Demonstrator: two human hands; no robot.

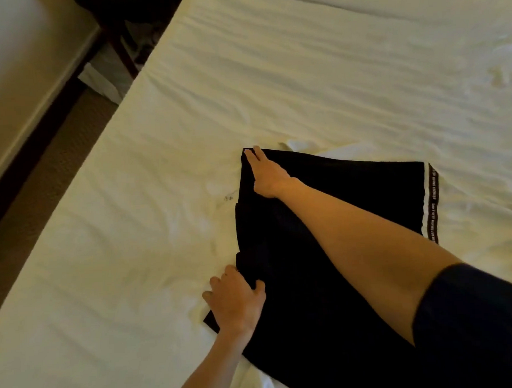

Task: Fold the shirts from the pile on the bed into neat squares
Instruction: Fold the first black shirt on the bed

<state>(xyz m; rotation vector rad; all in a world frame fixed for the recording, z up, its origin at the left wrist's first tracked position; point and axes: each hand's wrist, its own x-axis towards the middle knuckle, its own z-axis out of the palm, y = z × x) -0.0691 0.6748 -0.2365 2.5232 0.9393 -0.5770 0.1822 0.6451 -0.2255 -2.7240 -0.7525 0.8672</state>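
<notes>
A black shirt [345,196] lies partly folded on the white bed [274,77], with a printed black-and-white band along its right edge. My right hand [267,173] reaches across it and grips the far left corner, fingers on top and thumb below the edge. My left hand [238,302] grips the near left edge of the shirt, fingers curled round the fold and thumb on top. No pile of other shirts is in view.
The sheet is wrinkled around the shirt. The bed's left edge [102,147] drops to a carpeted gap [45,178]. A second bed or pale bench [18,71] stands at the far left, with dark furniture legs [122,53] at the top.
</notes>
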